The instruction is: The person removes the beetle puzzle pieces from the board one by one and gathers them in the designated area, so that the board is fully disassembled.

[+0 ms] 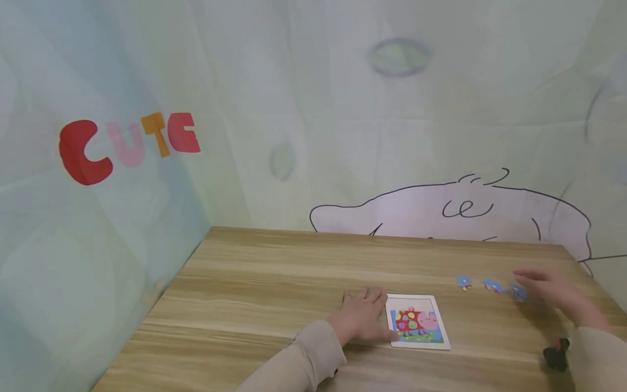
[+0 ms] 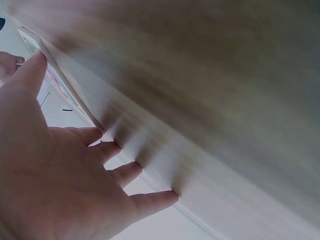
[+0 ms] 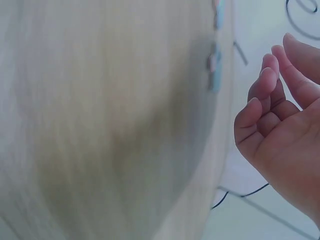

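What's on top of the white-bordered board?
The left hand's thumb overlaps the near-left of the board, hiding whatever lies under it. The rest shows a colourful picture: pink head, red spotted body.

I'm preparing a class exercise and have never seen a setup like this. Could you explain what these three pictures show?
There is no robot here: the hands belong to a person. The wide picture comes from a camera worn on the head, looking forward and down. The other two come from cameras on the wrists, each showing one hand close up.

On the wooden table lies a white-edged picture board showing a pink pig in spotted red. Beyond its right side are three small blue pieces, roughly in a row.

The left hand is spread beside the board, its thumb at the edge. The right hand is near the rightmost piece; I see nothing held in either hand.
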The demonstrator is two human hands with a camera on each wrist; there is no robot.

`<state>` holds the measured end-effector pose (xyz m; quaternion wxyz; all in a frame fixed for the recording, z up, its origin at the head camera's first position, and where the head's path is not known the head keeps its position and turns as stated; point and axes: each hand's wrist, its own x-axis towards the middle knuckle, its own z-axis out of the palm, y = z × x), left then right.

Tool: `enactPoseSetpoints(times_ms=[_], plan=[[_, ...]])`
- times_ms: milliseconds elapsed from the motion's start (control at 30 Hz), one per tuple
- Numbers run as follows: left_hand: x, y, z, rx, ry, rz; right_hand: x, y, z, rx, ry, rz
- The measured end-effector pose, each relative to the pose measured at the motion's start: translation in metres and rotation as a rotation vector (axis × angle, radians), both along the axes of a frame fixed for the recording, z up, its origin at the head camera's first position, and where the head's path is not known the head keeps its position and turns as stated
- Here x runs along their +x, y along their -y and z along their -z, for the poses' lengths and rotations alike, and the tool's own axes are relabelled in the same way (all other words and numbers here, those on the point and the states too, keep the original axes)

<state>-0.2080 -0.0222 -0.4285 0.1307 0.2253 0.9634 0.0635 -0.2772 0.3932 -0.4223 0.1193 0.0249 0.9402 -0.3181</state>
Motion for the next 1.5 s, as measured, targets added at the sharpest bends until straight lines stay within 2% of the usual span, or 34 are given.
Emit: enactPoseSetpoints(times_ms=[167, 267, 567, 867, 1033, 1167, 1400, 1500], plan=[[0.001, 0.000, -0.001, -0.001, 0.001, 0.000, 0.009, 0.018, -0.009, 0.007, -0.146, -0.102], [0.002, 0.001, -0.002, -0.001, 0.005, 0.000, 0.013, 0.030, -0.015, 0.033, -0.206, -0.123], [0.002, 0.001, -0.002, 0.009, 0.014, -0.002, 0.024, 0.070, -0.031, -0.007, -0.241, -0.182], [0.003, 0.001, -0.004, 0.016, 0.021, -0.006, 0.029, 0.108, -0.035, -0.031, -0.326, -0.296], [0.003, 0.001, -0.003, 0.021, 0.019, -0.005, 0.032, 0.128, -0.037, -0.010, -0.370, -0.343], [0.003, 0.001, -0.002, 0.022, 0.013, -0.004, 0.034, 0.139, -0.035, -0.006, -0.370, -0.385], [0.002, 0.000, -0.002, 0.021, 0.016, -0.011, 0.039, 0.155, -0.032, -0.105, -0.297, -0.459], [0.001, 0.000, -0.003, 0.019, 0.017, -0.015, 0.040, 0.162, -0.031, -0.108, -0.273, -0.474]])
